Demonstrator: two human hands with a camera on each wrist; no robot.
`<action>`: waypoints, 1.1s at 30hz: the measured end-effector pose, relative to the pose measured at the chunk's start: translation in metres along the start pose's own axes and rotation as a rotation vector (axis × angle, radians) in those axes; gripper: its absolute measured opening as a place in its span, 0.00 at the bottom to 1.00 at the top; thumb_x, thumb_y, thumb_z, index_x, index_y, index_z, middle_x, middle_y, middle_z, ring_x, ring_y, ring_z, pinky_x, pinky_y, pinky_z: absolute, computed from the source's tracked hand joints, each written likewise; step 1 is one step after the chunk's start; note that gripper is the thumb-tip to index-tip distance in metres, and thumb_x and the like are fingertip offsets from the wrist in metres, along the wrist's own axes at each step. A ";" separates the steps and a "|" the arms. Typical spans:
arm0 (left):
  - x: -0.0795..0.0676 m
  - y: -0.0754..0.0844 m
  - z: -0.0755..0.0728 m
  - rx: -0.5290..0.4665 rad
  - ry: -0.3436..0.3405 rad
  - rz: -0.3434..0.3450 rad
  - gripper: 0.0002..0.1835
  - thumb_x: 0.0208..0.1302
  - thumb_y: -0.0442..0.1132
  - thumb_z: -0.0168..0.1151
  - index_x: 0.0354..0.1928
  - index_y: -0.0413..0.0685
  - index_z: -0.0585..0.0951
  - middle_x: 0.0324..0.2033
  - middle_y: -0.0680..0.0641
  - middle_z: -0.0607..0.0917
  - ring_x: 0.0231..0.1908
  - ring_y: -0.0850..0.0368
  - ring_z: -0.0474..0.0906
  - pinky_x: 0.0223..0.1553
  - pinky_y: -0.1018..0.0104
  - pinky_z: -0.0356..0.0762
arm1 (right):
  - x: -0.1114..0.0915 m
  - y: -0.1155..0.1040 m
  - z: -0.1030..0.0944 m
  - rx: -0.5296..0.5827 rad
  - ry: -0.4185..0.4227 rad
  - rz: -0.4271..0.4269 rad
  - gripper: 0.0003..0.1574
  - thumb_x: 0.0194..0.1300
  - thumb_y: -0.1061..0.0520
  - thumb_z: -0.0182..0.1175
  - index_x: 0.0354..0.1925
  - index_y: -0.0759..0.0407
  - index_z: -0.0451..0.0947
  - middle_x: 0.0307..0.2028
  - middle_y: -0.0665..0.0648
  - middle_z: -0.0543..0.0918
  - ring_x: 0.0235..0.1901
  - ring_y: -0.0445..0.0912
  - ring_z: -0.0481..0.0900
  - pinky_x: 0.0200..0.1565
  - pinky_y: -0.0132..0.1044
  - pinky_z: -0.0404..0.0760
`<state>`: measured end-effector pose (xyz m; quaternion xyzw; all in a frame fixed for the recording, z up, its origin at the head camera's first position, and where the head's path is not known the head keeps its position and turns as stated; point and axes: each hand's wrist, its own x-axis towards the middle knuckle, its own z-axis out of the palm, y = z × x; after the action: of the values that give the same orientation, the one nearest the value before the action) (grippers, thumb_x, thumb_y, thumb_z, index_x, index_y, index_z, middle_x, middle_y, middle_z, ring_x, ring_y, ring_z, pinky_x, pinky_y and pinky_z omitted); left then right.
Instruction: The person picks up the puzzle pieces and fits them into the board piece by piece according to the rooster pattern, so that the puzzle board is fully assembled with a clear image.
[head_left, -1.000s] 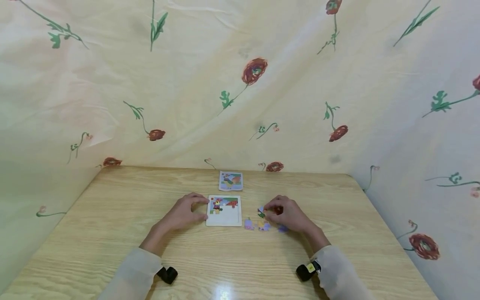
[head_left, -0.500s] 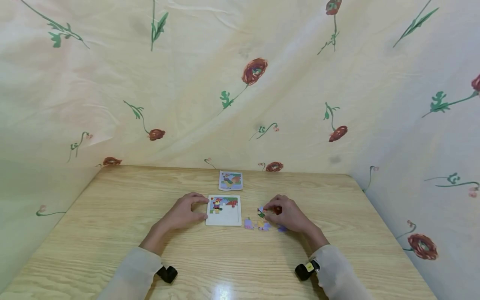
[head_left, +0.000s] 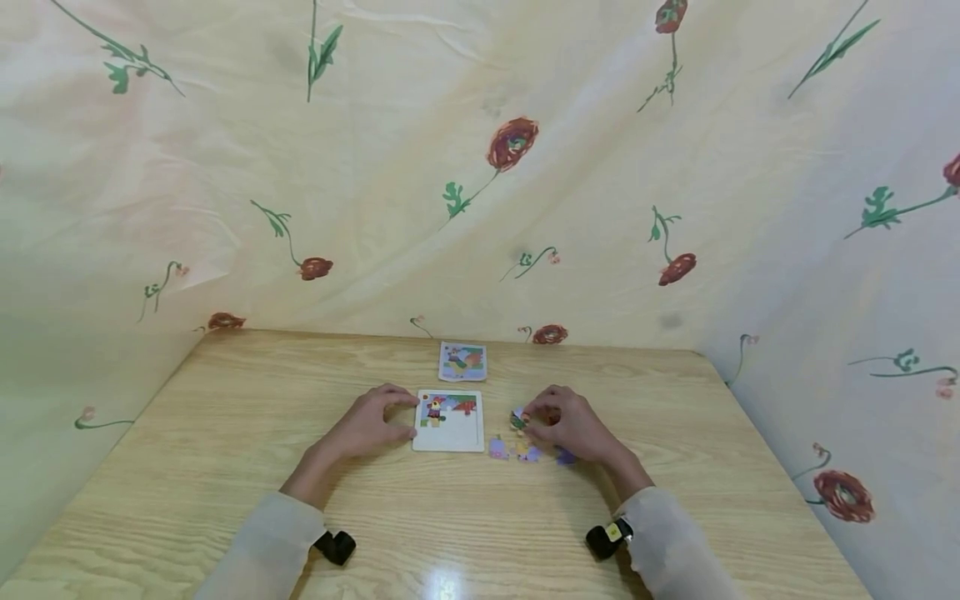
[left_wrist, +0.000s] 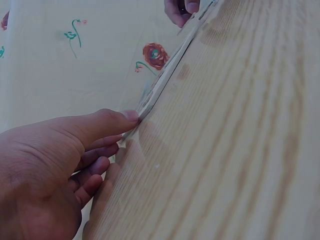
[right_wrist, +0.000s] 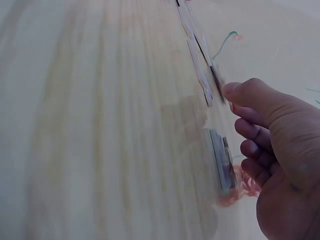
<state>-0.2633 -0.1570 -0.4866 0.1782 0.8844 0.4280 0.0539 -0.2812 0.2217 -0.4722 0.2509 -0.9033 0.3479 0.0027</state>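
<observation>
A white square puzzle board (head_left: 457,437), with some joined pieces along its top and left, lies mid-table. My left hand (head_left: 372,421) touches its left edge with thumb and index finger spread apart. In the left wrist view, the thumb (left_wrist: 125,116) rests at the board's edge and the other fingers are loosely bent. Right of the board, my right hand (head_left: 568,423) pinches a small multicoloured puzzle piece (head_left: 517,420). From the right wrist this piece (right_wrist: 218,84) appears edge-on at the thumb tip, partly hidden.
Loose puzzle pieces, one purple (head_left: 498,448), one yellow and purple (head_left: 527,452) and one bluish (head_left: 566,457), lie near the right hand. A picture card (head_left: 462,362) sits behind the board. A flowered cloth (head_left: 375,167) hangs behind the wooden table (head_left: 450,517).
The right hand has shifted slightly left and up, and the piece in its fingers has turned to show more of its colours. My left hand stays at the board's edge.
</observation>
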 end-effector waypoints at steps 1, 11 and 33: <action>0.000 0.000 0.000 -0.002 -0.001 -0.001 0.25 0.65 0.45 0.72 0.63 0.52 0.82 0.63 0.48 0.79 0.69 0.40 0.70 0.68 0.36 0.69 | 0.001 -0.002 0.001 0.000 0.001 -0.002 0.09 0.63 0.53 0.74 0.43 0.49 0.90 0.44 0.51 0.83 0.41 0.45 0.75 0.41 0.32 0.77; -0.001 0.000 -0.001 0.003 0.004 -0.004 0.25 0.64 0.44 0.73 0.63 0.52 0.83 0.63 0.47 0.79 0.69 0.40 0.70 0.69 0.36 0.67 | 0.016 -0.022 0.017 0.043 -0.008 -0.028 0.11 0.62 0.55 0.75 0.44 0.53 0.90 0.46 0.52 0.85 0.51 0.50 0.79 0.55 0.50 0.80; 0.000 -0.001 0.000 0.038 0.008 0.029 0.25 0.64 0.45 0.72 0.63 0.49 0.83 0.63 0.45 0.79 0.68 0.37 0.70 0.68 0.35 0.68 | 0.046 -0.054 0.053 0.047 -0.068 -0.037 0.11 0.62 0.54 0.75 0.45 0.51 0.90 0.46 0.50 0.85 0.51 0.47 0.78 0.55 0.46 0.78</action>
<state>-0.2632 -0.1574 -0.4872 0.1902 0.8899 0.4125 0.0407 -0.2880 0.1339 -0.4702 0.2791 -0.8897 0.3602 -0.0272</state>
